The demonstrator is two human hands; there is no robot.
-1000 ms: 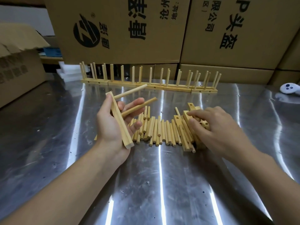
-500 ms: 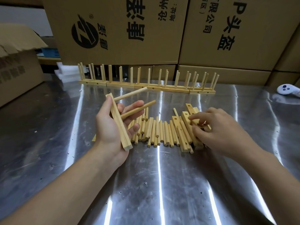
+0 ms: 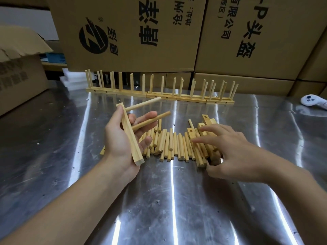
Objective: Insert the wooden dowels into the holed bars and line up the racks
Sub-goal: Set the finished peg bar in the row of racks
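We seem to be in a warehouse or packing workshop: printed cartons (image 3: 123,32) stacked at 12 o'clock, an open carton (image 3: 19,76) at 9 o'clock, a scuffed steel bench (image 3: 177,200) beneath us, racks (image 3: 131,93) rowed at 12 o'clock.

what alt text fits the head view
Left hand holds a bar with two dowels in it; right hand reaches into loose dowels and spare bars on a steel table. Finished racks stand in a row behind.
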